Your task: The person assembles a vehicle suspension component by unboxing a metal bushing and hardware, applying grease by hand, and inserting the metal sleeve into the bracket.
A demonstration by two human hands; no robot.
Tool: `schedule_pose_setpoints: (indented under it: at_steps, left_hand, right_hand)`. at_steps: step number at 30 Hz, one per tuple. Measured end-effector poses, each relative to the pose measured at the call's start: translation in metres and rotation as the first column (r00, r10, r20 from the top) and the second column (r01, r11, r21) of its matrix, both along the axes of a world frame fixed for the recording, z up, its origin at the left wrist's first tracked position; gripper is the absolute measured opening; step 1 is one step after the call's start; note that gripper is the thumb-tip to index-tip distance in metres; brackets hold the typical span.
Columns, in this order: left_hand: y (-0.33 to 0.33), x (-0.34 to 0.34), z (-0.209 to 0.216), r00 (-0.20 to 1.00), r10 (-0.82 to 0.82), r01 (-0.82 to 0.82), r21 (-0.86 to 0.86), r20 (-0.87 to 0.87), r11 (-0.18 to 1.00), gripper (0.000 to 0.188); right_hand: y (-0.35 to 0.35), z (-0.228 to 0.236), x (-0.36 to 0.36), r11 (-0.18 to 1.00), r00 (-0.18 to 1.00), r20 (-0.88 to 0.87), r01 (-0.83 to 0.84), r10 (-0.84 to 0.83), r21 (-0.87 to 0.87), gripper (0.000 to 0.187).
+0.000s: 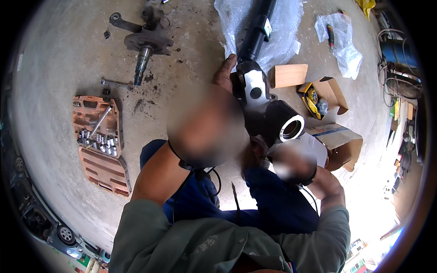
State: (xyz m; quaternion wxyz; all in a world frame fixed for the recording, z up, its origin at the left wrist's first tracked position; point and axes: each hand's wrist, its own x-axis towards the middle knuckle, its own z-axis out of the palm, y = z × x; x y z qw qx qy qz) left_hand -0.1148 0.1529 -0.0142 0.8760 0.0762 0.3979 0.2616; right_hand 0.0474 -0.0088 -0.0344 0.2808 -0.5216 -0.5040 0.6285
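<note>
view from the head, looking down at a concrete floor (59,54). the person sits or crouches with a black and silver strut-and-knuckle assembly (257,98) propped between the knees, its dark shaft running away to the far side over a sheet of clear plastic wrap (284,32); the wrap keeps the part off the gritty floor. the round hub bore (291,128), ringed in bright metal, faces up and to the right, near the body where both hands can get at it.

the left hand (226,73) reaches far, fingers curled round the left side of the silver bracket, closed on the assembly and steadying it upright. the left forearm rises from the lower edge, bare to the rolled green sleeve. the right hand (291,166) is blurred; it sits just below the hub bore with the wrist bent inward, and whether it grips anything cannot be told. the two hands are apart, one at each end of the knuckle.

at left on the floor lies an open orange socket set case (98,136), ratchet and sockets in the upper tray, within arm's reach. far left, an old stub axle knuckle (145,43) lies well apart, a small wrench (116,83) near it. at right, open cardboard boxes (337,141) and a plastic bag (343,41) are just beside the work.
</note>
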Motion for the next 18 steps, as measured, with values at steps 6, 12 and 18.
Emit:
schedule_pose_setpoints:
  at_steps: [6,12,18]
  left_hand:
    - [0.002,-0.013,-0.013,0.994,0.072,-0.066,0.067,-0.085,0.996,0.057]
    - [-0.021,-0.044,-0.013,0.983,0.118,-0.098,0.14,-0.14,0.985,0.054]
    - [-0.036,-0.062,-0.008,0.983,0.15,-0.138,0.117,-0.107,0.984,0.053]
  right_hand:
    - [0.025,0.031,-0.012,0.818,0.878,-0.323,0.121,-0.353,-0.562,0.012]
    - [0.034,0.007,-0.006,0.706,0.733,-0.525,-0.087,-0.432,-0.703,0.016]
    - [0.025,-0.022,0.008,0.728,0.738,-0.548,-0.115,-0.393,-0.676,0.016]
